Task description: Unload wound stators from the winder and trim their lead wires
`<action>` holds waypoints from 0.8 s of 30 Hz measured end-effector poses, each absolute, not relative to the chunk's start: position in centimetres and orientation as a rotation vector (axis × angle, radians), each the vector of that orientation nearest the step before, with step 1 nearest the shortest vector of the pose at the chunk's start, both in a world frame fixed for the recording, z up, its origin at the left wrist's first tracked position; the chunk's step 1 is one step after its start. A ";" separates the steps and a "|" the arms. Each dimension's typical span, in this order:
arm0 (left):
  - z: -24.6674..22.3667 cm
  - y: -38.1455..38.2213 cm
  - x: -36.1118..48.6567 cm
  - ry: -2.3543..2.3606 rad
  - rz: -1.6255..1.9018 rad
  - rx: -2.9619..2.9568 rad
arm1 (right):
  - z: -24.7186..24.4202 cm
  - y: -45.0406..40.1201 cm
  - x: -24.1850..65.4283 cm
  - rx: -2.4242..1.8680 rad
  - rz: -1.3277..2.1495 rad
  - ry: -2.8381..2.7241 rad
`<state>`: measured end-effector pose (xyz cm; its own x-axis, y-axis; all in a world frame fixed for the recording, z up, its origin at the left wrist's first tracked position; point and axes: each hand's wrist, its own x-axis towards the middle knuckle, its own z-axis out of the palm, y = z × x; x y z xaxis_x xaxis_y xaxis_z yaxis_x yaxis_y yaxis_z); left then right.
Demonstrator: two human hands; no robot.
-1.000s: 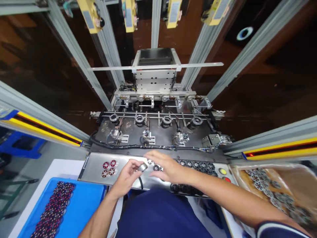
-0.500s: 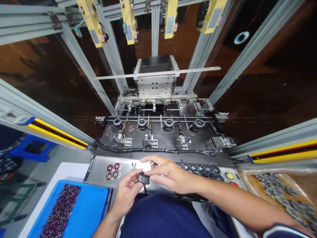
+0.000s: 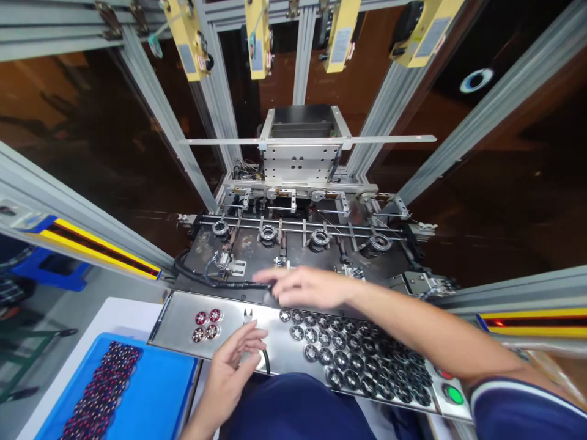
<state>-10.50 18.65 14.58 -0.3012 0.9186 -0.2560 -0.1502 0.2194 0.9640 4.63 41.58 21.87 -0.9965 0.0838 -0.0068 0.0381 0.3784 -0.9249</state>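
My left hand (image 3: 233,360) hovers over the front of the steel tray (image 3: 174,318), fingers loosely apart and nothing seen in them. Beside its fingertips lie cutting pliers (image 3: 248,315), mostly covered by the hand; a dark curved handle (image 3: 266,360) shows to the right. My right hand (image 3: 309,287) reaches over the tray's back edge toward the machine bed. Its fingers are bent and blurred, with a small dark shape under the fingertips that I cannot make out. Closest beyond it are the ring-shaped fixtures (image 3: 268,234) on the dark bed (image 3: 247,244).
Several dark spoked round parts (image 3: 339,342) fill the tray's right half; several red ones (image 3: 202,318) lie left. A blue bin (image 3: 160,379) holds rows of red-and-black parts (image 3: 103,391). A green button (image 3: 454,394) is at right. Yellow light barriers (image 3: 105,247) flank the frame.
The hands have parted. The dark cylindrical part between them is no longer plainly visible. My right hand has moved forward toward the bed; the left stayed low. The view has shifted, and the button shows green.
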 end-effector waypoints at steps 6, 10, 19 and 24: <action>11.4 16.6 -11.8 1.691 1.283 0.575 | 18.5 52.8 -1.8 -0.595 0.984 -2.867; 9.6 15.0 -11.4 1.814 1.321 0.427 | 14.8 55.5 -4.2 -0.696 0.830 -2.934; 9.1 15.3 -11.9 1.789 1.247 0.384 | 12.5 56.5 -4.8 -0.686 0.682 -3.054; 9.0 15.9 -12.2 1.771 1.237 0.394 | 12.2 56.7 -4.9 -0.733 0.656 -3.100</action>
<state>-12.19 15.91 8.99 -0.5340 0.6865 -0.4936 -0.2276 0.4456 0.8658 -4.93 56.70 12.25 -0.8925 0.4062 -0.1961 0.4508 0.8176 -0.3583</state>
